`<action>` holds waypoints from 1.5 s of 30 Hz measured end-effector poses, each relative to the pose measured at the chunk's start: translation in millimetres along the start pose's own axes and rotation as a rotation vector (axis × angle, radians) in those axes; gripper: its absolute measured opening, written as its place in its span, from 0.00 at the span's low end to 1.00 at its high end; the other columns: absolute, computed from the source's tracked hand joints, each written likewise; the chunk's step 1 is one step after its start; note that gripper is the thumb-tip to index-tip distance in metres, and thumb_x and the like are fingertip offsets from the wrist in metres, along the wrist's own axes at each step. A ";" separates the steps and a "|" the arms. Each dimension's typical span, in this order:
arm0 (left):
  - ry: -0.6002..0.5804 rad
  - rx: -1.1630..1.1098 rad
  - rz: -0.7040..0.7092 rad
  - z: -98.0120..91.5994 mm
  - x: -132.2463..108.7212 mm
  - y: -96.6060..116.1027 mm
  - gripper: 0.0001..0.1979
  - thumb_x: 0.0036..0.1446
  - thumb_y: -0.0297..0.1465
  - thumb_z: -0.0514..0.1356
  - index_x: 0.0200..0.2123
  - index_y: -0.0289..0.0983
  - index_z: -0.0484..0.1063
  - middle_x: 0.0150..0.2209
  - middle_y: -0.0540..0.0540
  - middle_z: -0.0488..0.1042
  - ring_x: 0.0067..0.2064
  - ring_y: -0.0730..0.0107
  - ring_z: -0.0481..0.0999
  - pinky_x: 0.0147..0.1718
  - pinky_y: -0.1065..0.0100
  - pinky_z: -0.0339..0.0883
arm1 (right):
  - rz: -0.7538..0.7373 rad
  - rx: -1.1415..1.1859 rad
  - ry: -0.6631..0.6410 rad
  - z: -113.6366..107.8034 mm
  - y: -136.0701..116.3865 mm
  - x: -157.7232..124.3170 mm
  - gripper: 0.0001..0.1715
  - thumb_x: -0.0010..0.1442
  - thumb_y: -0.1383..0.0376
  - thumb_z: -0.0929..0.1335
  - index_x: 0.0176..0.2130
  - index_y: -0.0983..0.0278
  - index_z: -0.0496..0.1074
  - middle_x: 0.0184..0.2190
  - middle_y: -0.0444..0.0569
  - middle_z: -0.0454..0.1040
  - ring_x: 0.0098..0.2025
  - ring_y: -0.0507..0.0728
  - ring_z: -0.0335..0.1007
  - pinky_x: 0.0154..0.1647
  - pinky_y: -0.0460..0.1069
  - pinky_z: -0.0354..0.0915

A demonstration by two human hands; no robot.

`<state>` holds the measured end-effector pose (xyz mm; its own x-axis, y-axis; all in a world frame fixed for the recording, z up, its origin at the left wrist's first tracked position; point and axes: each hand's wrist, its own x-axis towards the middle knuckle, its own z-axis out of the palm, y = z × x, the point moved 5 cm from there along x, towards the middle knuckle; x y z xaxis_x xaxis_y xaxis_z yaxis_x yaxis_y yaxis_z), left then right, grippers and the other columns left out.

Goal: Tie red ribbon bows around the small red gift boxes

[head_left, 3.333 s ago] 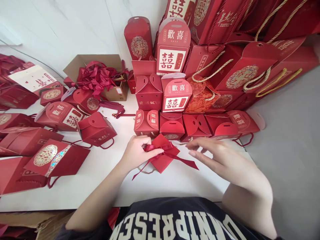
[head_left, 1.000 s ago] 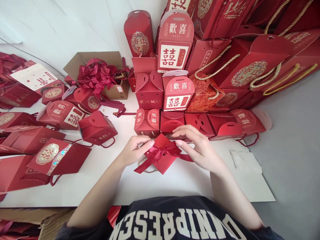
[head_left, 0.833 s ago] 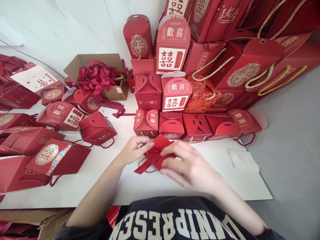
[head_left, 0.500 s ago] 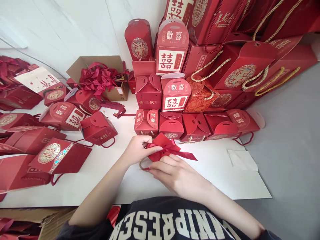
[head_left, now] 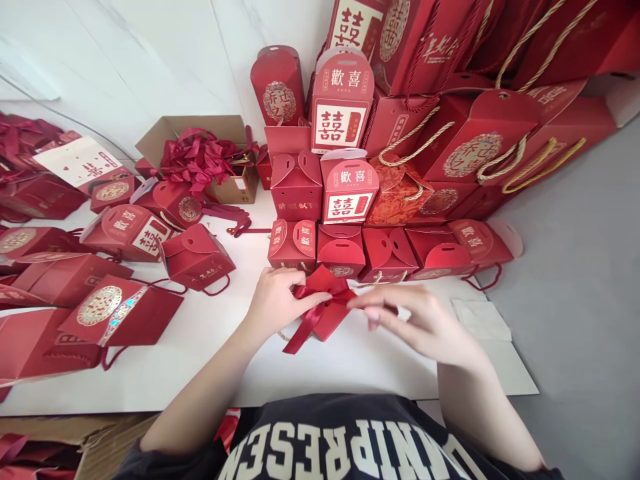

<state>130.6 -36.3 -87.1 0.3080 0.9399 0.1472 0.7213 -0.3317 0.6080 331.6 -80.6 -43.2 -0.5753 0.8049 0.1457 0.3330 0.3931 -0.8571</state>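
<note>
A small red gift box (head_left: pixel 330 323) sits on the table before me, tilted corner-on, with a dark red satin ribbon (head_left: pixel 306 328) across its top. The ribbon is gathered near the middle, and one tail hangs toward the lower left. My left hand (head_left: pixel 277 297) closes on the ribbon at the box's left side, its thumb pressed over the gathered part. On the right, my right hand (head_left: pixel 417 319) has its fingertips at the ribbon, palm lifted off the table; it is slightly blurred. Part of a gold cord handle shows under my left hand.
Stacked red gift boxes (head_left: pixel 342 250) line the back, with corded bags (head_left: pixel 467 143) behind on the right. A cardboard box (head_left: pixel 235 189) of ribbon bows stands back left. More red boxes (head_left: pixel 123 311) crowd the left. A folded white paper (head_left: pixel 481 319) lies near the right edge.
My right hand has moved from the box's front up to its right side. The ribbon tail that pointed right is gone from there; one now hangs lower left. My left hand stays in place.
</note>
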 end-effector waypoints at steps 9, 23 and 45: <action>-0.085 -0.038 0.141 0.9 0.7 -5.0 0.30 0.45 0.49 0.68 0.18 0.36 0.52 0.18 0.57 0.55 0.23 0.77 0.54 0.30 0.70 0.53 | 0.324 0.156 -0.194 16.7 53.1 32.0 0.14 0.63 0.53 0.66 0.38 0.62 0.68 0.16 0.35 0.61 0.17 0.48 0.57 0.20 0.43 0.55; -0.164 -0.037 0.180 -0.5 2.0 -6.8 0.31 0.45 0.49 0.68 0.19 0.36 0.51 0.19 0.57 0.56 0.25 0.76 0.57 0.34 0.68 0.54 | 0.144 0.344 -0.202 35.9 67.5 44.5 0.19 0.63 0.55 0.67 0.27 0.65 0.63 0.21 0.38 0.58 0.24 0.47 0.50 0.24 0.44 0.50; -0.193 -0.046 0.171 0.4 1.8 -9.7 0.31 0.46 0.49 0.67 0.18 0.36 0.51 0.18 0.57 0.55 0.24 0.76 0.55 0.31 0.68 0.54 | 0.169 0.540 -0.129 46.8 83.0 41.3 0.23 0.63 0.55 0.67 0.23 0.63 0.57 0.19 0.38 0.56 0.22 0.47 0.49 0.24 0.46 0.48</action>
<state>124.4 -31.4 -93.1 0.5391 0.8361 0.1017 0.6207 -0.4761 0.6230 300.5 -35.5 -131.5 -0.6452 0.7625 -0.0476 0.0191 -0.0462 -0.9988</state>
